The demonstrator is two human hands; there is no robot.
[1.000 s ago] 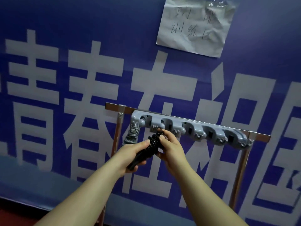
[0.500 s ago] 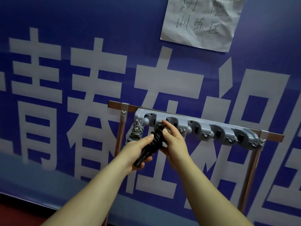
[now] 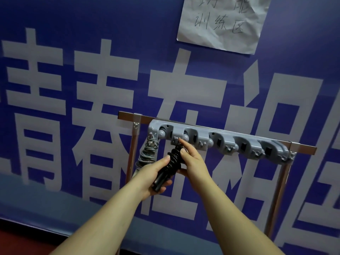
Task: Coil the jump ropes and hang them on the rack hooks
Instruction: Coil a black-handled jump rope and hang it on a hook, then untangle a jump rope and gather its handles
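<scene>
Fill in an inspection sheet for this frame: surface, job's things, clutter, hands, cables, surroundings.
Surface: no table seen; a metal frame stands against the wall.
Job's things: grey hook rack mounted on the frame; grey coiled rope hanging at its left end; black coiled rope held up to the second hook.
Clutter: nothing seen.
Hands: left hand grips the black rope's lower end; right hand pinches its top by the hook.
Cables: nothing seen apart from the ropes.
Surroundings: blue banner with large white characters; creased paper note fixed above.
</scene>
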